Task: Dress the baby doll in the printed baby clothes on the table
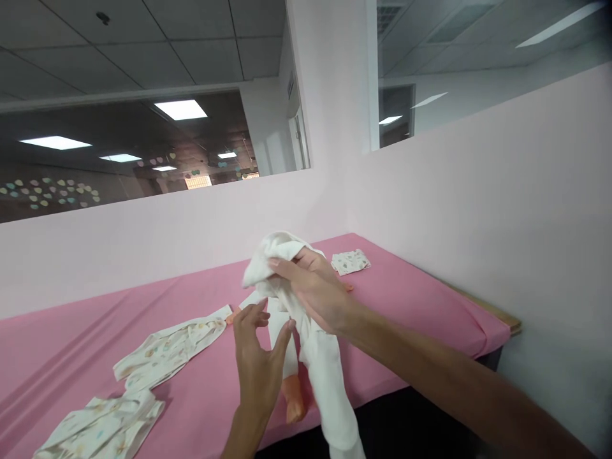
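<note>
My right hand (313, 287) pinches a white baby garment (329, 382) between thumb and fingers. Its bunched top folds over the fingers, and a long tube-like part hangs down past the table's front edge. Just left of it, my left hand (261, 357) is raised with thumb and fingers spread, holding nothing. Behind both hands a doll lies on the pink sheet, with its foot (292, 400) pointing toward me. White clothing covers the doll's leg. Most of its body and its head are hidden by the garment and my hands.
A pink sheet (201, 395) covers the table, which meets white walls behind and at right. Patterned baby clothes (176, 344) lie at left, with another patterned piece (102, 427) nearer me. A folded patterned cloth (351, 262) rests at the back right. Windows are set above.
</note>
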### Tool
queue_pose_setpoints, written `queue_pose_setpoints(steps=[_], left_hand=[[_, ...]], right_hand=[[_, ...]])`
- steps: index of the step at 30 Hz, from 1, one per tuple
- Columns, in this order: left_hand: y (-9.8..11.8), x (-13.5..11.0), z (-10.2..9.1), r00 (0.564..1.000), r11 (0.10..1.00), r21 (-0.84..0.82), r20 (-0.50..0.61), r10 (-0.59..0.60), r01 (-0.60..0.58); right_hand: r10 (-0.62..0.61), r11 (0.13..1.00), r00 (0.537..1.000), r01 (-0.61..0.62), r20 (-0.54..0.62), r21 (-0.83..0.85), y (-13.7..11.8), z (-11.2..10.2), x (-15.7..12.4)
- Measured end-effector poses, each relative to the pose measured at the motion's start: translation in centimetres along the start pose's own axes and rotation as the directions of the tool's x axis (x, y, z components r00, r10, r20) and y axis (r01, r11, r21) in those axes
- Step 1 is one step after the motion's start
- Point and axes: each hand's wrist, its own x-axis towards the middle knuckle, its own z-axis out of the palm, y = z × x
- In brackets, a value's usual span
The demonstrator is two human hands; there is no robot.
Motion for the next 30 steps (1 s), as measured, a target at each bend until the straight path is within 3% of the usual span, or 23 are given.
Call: queue_pose_setpoints(steps=[2, 5, 7, 9, 11, 14, 17, 19, 22, 23, 24, 27, 30], left_hand=[[0.8, -0.4, 0.4, 0.993, 0.996, -0.023, 0.084, -0.086, 0.088], [2.5, -0.9, 0.2, 0.941, 0.969, -0.111, 0.287, -0.18, 0.219], [3.5, -1.0, -0.1, 0.923, 0.938, -0.209, 0.329, -0.198, 0.276], [4.2, -1.1, -0.5, 0.897, 0.885, -0.303, 0.376, -0.231, 0.354], [4.7, -1.1, -0.7, 0.841, 0.8, -0.387, 0.479, -0.251, 0.459], [4.7, -1.4, -0.7, 0.745, 0.621, -0.515, 0.643, -0.176, 0.591], [3.9, -1.8, -0.5, 0.692, 0.485, -0.576, 0.717, -0.086, 0.658], [3.2, -2.0, -0.5, 0.634, 0.489, -0.533, 0.771, -0.056, 0.691], [2.6, -1.7, -1.0, 0.542, 0.568, -0.437, 0.84, -0.019, 0.697], [2.6, -1.4, -1.4, 0.54, 0.601, -0.416, 0.841, -0.032, 0.682], [2.6, -1.0, -1.9, 0.565, 0.64, -0.397, 0.822, -0.071, 0.658], [2.5, 0.1, -3.9, 0.704, 0.789, -0.291, 0.67, -0.235, 0.541], [1.9, 1.2, -6.3, 0.825, 0.911, -0.151, 0.498, -0.265, 0.384]], right_hand=[[-0.063, 0.994, 0.997, 0.066, 0.045, -0.085, -0.6, 1.0, -0.2], [-0.173, 0.965, 0.977, 0.193, 0.125, -0.179, -1.6, 2.5, -0.6], [-0.209, 0.949, 0.967, 0.237, 0.147, -0.21, -2.3, 3.1, -0.7], [-0.231, 0.939, 0.962, 0.259, 0.144, -0.227, -2.8, 3.4, -0.7], [-0.26, 0.932, 0.954, 0.289, 0.152, -0.221, -3.1, 3.3, -0.5], [-0.294, 0.935, 0.938, 0.322, 0.181, -0.151, -3.1, 2.9, -0.1], [-0.302, 0.942, 0.936, 0.322, 0.183, -0.093, -3.1, 2.2, 0.2], [-0.289, 0.944, 0.947, 0.306, 0.143, -0.119, -3.3, 1.7, 0.4], [-0.256, 0.947, 0.965, 0.261, 0.055, -0.187, -4.1, 0.8, 0.6], [-0.25, 0.947, 0.968, 0.251, 0.029, -0.2, -4.5, 0.5, 0.7], [-0.249, 0.947, 0.969, 0.243, 0.001, -0.211, -4.9, 0.1, 0.7], [-0.276, 0.929, 0.956, 0.237, -0.104, -0.283, -5.7, -1.4, 0.5], [-0.279, 0.886, 0.928, 0.15, -0.247, -0.439, -5.7, -3.3, -0.3]])
